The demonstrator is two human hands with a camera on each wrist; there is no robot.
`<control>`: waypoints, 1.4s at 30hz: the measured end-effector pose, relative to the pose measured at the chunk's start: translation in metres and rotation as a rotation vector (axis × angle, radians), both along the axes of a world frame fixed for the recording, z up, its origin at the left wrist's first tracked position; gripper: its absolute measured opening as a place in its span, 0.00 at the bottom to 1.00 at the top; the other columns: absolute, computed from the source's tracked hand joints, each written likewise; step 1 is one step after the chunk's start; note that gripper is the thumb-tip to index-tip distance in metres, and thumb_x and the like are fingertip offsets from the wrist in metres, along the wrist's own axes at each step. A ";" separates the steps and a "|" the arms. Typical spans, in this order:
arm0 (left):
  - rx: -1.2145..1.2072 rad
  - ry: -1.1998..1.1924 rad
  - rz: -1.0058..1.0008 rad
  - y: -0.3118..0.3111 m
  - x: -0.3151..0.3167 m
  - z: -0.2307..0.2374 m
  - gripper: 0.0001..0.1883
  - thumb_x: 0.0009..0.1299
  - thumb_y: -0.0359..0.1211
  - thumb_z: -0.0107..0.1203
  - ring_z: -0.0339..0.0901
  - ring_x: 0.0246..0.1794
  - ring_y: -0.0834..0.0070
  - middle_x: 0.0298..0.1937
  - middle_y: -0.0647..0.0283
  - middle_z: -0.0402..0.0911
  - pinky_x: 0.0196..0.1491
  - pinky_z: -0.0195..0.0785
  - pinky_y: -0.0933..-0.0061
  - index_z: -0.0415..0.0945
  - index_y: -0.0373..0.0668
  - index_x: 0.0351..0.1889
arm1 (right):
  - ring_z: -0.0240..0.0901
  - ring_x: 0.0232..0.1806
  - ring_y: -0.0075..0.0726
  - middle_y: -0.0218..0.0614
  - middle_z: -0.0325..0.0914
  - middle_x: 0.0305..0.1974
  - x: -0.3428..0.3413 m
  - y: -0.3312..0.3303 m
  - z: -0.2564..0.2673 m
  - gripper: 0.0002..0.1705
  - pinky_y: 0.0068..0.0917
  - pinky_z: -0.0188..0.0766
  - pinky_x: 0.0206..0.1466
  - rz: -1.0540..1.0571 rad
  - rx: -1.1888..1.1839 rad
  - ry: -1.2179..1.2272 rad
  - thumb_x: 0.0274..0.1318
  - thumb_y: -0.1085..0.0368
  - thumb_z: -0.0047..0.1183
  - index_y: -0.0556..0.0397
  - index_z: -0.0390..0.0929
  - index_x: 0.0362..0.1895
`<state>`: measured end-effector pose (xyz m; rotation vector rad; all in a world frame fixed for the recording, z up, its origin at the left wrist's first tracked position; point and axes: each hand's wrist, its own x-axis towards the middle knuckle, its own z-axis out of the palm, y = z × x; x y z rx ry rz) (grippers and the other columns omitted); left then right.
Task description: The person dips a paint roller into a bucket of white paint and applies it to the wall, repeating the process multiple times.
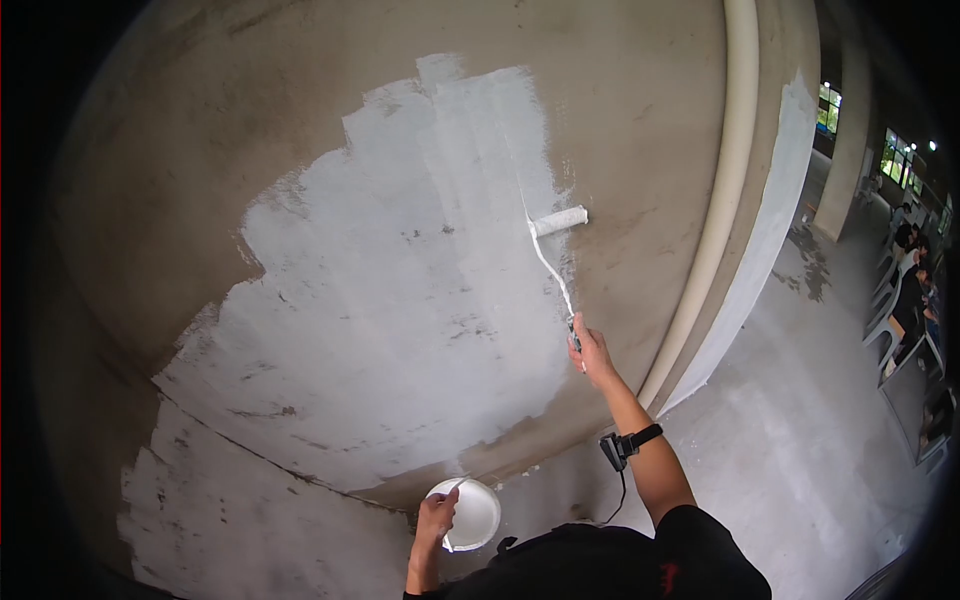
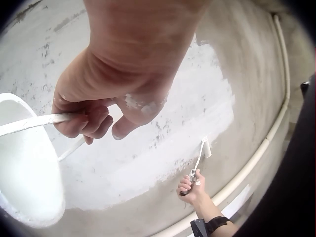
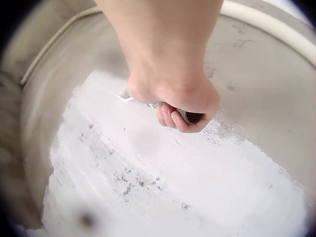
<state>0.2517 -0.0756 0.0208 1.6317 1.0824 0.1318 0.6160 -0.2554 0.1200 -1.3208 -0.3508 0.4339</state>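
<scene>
A paint roller (image 1: 560,221) lies against the wall at the right edge of a white painted patch (image 1: 400,260). My right hand (image 1: 592,355) grips its handle; in the right wrist view the fingers of that hand (image 3: 185,116) curl round the dark handle end (image 3: 193,117), and the roller head is hidden. Low in the head view, my left hand (image 1: 437,515) holds the handle of a white bucket (image 1: 478,517). The left wrist view shows the left hand (image 2: 111,94), paint-spotted, with fingers curled round the white bucket handle (image 2: 29,123), the bucket (image 2: 32,168) hanging beside it.
A beige pipe (image 1: 735,150) runs down the wall right of the patch, with a white painted strip (image 1: 775,230) beyond it. Grey floor (image 1: 790,420) spreads at the right. People and chairs (image 1: 885,325) are at the far right. A cable hangs from the right wrist's device (image 1: 616,450).
</scene>
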 end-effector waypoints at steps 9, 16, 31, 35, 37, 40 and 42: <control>0.029 0.017 0.008 0.000 0.001 -0.007 0.25 0.66 0.51 0.58 0.69 0.17 0.80 0.21 0.64 0.74 0.20 0.62 0.76 0.78 0.32 0.33 | 0.48 0.08 0.18 0.22 0.55 0.10 -0.011 -0.018 -0.051 0.36 0.20 0.45 0.11 0.001 0.014 0.084 0.61 0.29 0.38 0.46 0.62 0.18; 0.010 -0.029 0.026 -0.006 0.001 0.003 0.25 0.66 0.51 0.58 0.68 0.17 0.80 0.21 0.64 0.73 0.20 0.60 0.76 0.77 0.32 0.33 | 0.47 0.08 0.19 0.21 0.53 0.09 0.028 -0.008 0.010 0.37 0.20 0.44 0.11 -0.032 0.070 0.004 0.59 0.26 0.37 0.45 0.60 0.16; 0.004 -0.020 0.047 0.004 0.005 -0.011 0.26 0.65 0.51 0.59 0.70 0.16 0.79 0.20 0.64 0.74 0.20 0.62 0.76 0.78 0.32 0.32 | 0.45 0.08 0.18 0.21 0.52 0.10 0.075 0.005 0.168 0.38 0.21 0.45 0.11 0.010 0.101 -0.240 0.59 0.25 0.35 0.44 0.59 0.16; -0.003 -0.025 0.059 0.009 0.004 -0.018 0.26 0.65 0.51 0.59 0.71 0.17 0.78 0.20 0.63 0.75 0.21 0.63 0.76 0.79 0.32 0.32 | 0.45 0.08 0.18 0.21 0.52 0.10 0.063 0.010 0.141 0.38 0.21 0.45 0.11 0.012 0.105 -0.210 0.59 0.25 0.35 0.44 0.59 0.16; 0.006 -0.021 0.051 0.010 0.005 -0.019 0.26 0.65 0.51 0.59 0.71 0.17 0.78 0.20 0.63 0.75 0.21 0.63 0.76 0.79 0.32 0.32 | 0.45 0.08 0.18 0.21 0.52 0.10 0.056 0.010 0.116 0.38 0.21 0.45 0.11 0.024 0.106 -0.141 0.60 0.26 0.35 0.44 0.58 0.16; 0.016 -0.008 0.030 0.011 0.008 -0.018 0.26 0.65 0.51 0.59 0.71 0.17 0.79 0.20 0.63 0.75 0.21 0.63 0.76 0.79 0.32 0.32 | 0.46 0.08 0.18 0.22 0.52 0.10 0.045 0.006 0.080 0.38 0.21 0.45 0.11 0.022 0.070 -0.070 0.60 0.26 0.36 0.44 0.59 0.16; 0.018 0.003 0.012 0.010 0.010 -0.017 0.26 0.65 0.51 0.58 0.71 0.17 0.79 0.20 0.63 0.75 0.21 0.63 0.76 0.79 0.32 0.32 | 0.46 0.08 0.18 0.21 0.52 0.10 0.036 0.000 0.057 0.38 0.21 0.45 0.11 0.009 0.037 -0.054 0.60 0.26 0.36 0.44 0.60 0.16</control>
